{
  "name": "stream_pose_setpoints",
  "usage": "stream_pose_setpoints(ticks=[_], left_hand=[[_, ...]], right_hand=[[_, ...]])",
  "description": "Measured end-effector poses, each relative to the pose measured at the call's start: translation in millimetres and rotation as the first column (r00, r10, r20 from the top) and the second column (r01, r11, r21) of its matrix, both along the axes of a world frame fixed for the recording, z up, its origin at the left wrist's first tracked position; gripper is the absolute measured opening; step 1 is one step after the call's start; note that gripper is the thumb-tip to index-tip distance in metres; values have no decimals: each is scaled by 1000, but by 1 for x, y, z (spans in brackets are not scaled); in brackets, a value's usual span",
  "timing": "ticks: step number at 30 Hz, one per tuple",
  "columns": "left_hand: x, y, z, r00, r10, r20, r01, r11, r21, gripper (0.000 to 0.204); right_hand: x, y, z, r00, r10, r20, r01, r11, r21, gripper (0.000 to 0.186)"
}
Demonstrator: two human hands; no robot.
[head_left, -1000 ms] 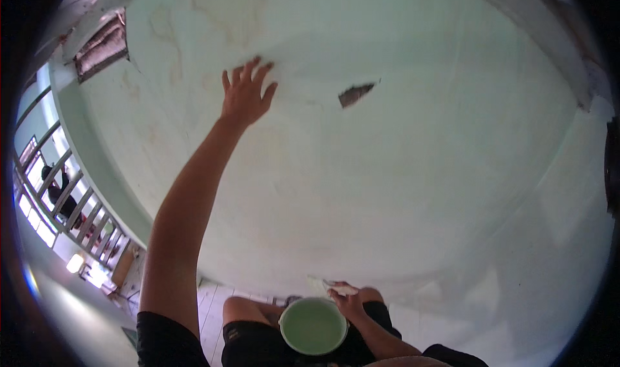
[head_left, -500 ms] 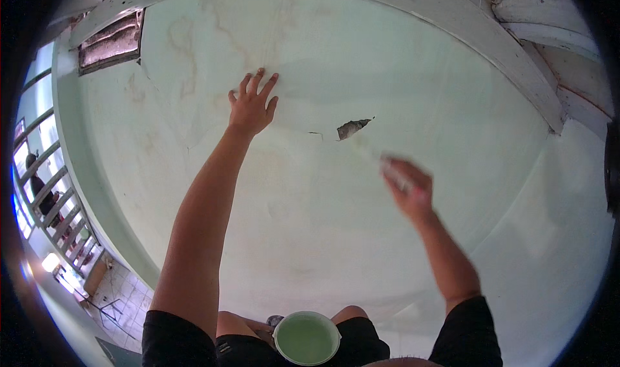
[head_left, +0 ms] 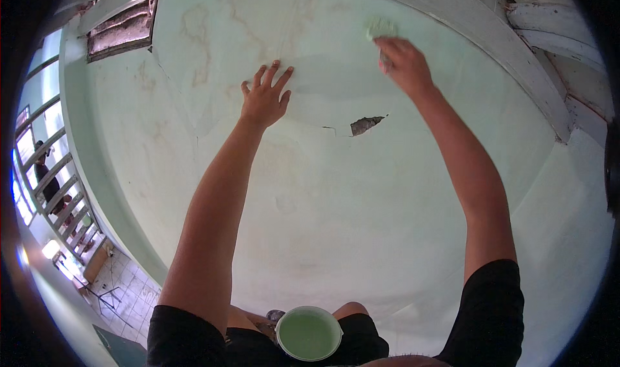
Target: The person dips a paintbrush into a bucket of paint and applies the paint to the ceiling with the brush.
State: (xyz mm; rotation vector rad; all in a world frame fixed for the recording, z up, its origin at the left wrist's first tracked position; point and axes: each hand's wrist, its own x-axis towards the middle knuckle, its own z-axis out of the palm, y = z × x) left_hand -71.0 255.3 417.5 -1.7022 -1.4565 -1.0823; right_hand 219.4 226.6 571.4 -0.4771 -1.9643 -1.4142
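Against the pale green wall [head_left: 310, 193], my left hand [head_left: 263, 96] rests with fingers spread, below some brown water stains. My right hand [head_left: 403, 63] grips a paintbrush [head_left: 382, 29] by its handle, its pale bristles against the upper wall near the white beam. A dark broken patch [head_left: 365, 125] in the plaster lies between and below my hands. Between my legs sits a white-rimmed bucket [head_left: 309, 331] of light green paint.
A white beam [head_left: 452, 18] crosses above, and a small opening [head_left: 119, 28] is at upper left. Beyond a barred railing [head_left: 61, 186] on the left, another person [head_left: 46, 180] is partly visible. A thin stand [head_left: 106, 299] is on the tiled floor [head_left: 132, 289].
My right hand has risen from beside the bucket, past the broken patch, to the upper wall with the brush. My left hand has shifted slightly in view but stays spread.
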Motion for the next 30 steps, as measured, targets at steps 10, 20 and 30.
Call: stream_pose_setpoints(ticks=[10,20,30], left_hand=[[2,-11,-3,999,-10,50,12,999,-39,55],[-12,19,-5,999,-23,-23,23,1000,20,55],[-11,15,-9,999,22,-24,-21,999,33,54]], right_hand=[[-14,-54,-54,991,-129,-21,41,452,-891,20],[-31,-38,68,930,-183,-319,133,976,-174,22],[-4,-14,-98,985,28,168,47,905,-423,27]])
